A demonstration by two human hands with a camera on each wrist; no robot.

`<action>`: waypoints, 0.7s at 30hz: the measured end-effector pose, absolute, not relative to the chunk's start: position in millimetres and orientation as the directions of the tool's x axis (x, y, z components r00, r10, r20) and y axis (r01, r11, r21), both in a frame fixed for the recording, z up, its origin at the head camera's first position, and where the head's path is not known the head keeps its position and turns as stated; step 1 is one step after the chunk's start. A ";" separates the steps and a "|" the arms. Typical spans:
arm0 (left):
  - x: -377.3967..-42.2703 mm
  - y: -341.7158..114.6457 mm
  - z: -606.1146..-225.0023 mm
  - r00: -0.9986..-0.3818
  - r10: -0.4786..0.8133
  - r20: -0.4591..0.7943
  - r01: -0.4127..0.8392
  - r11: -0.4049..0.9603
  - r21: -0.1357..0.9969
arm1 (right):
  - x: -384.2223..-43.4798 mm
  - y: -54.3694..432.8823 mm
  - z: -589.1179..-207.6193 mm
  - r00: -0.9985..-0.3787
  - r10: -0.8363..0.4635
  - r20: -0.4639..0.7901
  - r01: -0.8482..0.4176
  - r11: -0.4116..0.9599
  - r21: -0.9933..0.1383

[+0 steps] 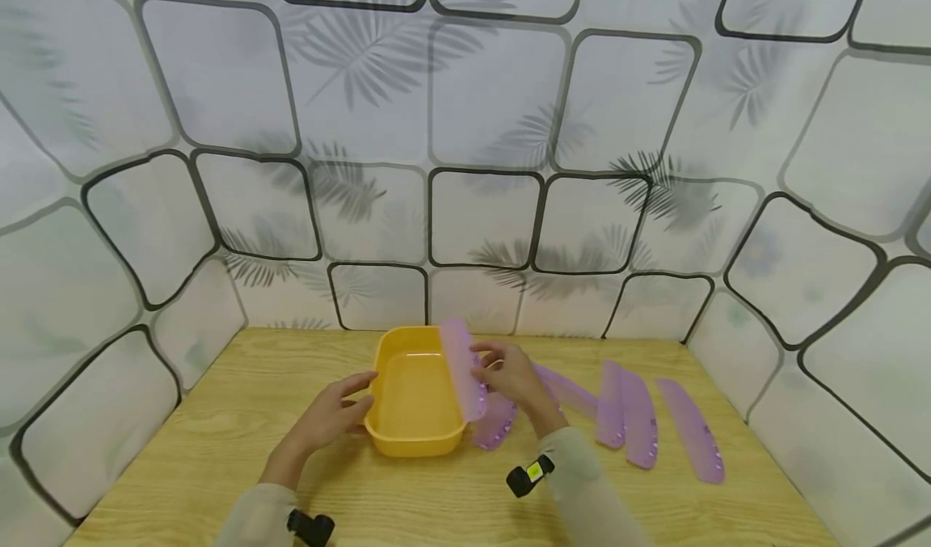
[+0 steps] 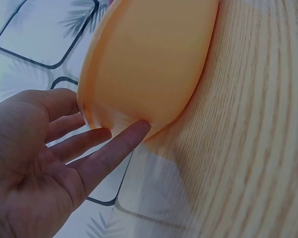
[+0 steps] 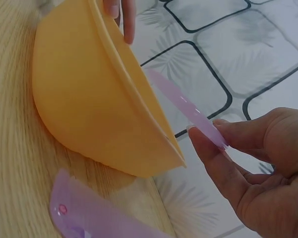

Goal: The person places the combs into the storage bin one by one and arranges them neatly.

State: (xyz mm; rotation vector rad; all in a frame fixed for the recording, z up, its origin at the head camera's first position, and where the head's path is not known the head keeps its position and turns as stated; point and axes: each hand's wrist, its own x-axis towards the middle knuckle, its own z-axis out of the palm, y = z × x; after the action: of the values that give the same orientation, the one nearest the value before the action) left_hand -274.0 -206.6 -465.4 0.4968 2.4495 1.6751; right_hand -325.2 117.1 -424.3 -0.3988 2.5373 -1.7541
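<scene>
1. The right hand [image 1: 513, 376] pinches a purple plastic strip [image 1: 463, 368] between thumb and fingertips [image 3: 203, 144], holding it on edge over the right rim of the yellow tub [image 1: 413, 442].
2. In the right wrist view the strip runs slantwise from the fingers toward the tub's rim; whether it touches the rim I cannot tell.
3. The left hand [image 1: 336, 412] lies spread, fingers straight, its fingertips [image 2: 134, 134] touching the tub's left wall near the bottom edge; it grips nothing.
4. The tub stands on the wooden table [image 1: 218, 450], near the middle and close to the back wall, open side up.
5. Just right of the tub, a second purple strip [image 1: 494, 422] lies flat on the table, partly beneath the right hand.
6. Further right lie more purple strips [image 1: 633, 418], some overlapping, with one long strip [image 1: 691, 430] apart at the far right.
7. Both forearms wear pale sleeves [image 1: 589, 490], each with a small black camera mount at the wrist.
8. Patterned wall panels [image 1: 480, 216] with leaf prints enclose the table.
</scene>
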 end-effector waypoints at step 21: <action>-270.9 -204.4 -462.9 -0.940 0.335 0.071 0.184 0.319 0.930 | -327.4 85.1 -428.7 -0.961 -0.255 0.105 -0.202 0.390 -0.898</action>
State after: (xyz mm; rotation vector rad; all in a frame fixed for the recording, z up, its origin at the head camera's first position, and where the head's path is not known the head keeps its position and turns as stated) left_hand -270.9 -204.4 -462.9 0.4828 2.4389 1.6906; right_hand -327.4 85.1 -428.7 -0.4247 2.5771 -1.6546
